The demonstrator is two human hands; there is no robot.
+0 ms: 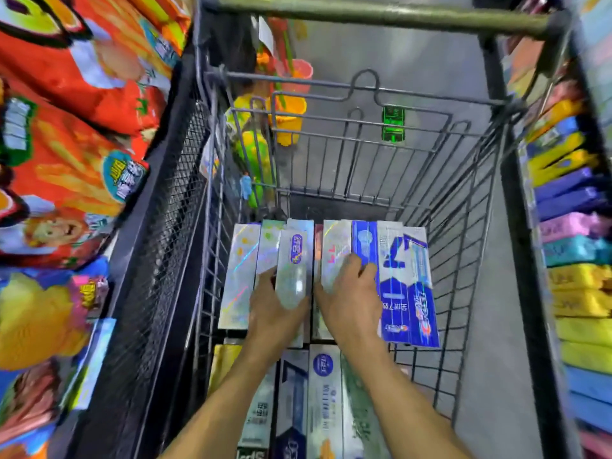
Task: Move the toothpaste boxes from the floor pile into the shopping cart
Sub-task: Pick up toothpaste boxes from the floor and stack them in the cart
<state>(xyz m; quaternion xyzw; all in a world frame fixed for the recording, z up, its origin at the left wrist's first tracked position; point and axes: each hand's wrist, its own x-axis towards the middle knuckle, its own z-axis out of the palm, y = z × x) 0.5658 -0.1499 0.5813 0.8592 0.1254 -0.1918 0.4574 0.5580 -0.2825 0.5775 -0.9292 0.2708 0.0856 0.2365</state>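
now silver toothpaste box [292,276] gripped by left hand [273,313] fingers, inside shopping cart [463,226]

A grey floor [390,54] fills the upper middle of the frame. At left, a black mesh shelf [159,226] holds red and orange snack bags [66,134]. At right, stacked colourful boxes [569,200], possibly toothpaste, line another shelf.

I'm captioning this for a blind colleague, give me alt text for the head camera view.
Two bare hands reach into a wire shopping cart: the left hand grips a silver toothpaste box, the right hand rests on the row of boxes beside it. Snack bags line the left, stacked boxes the right.
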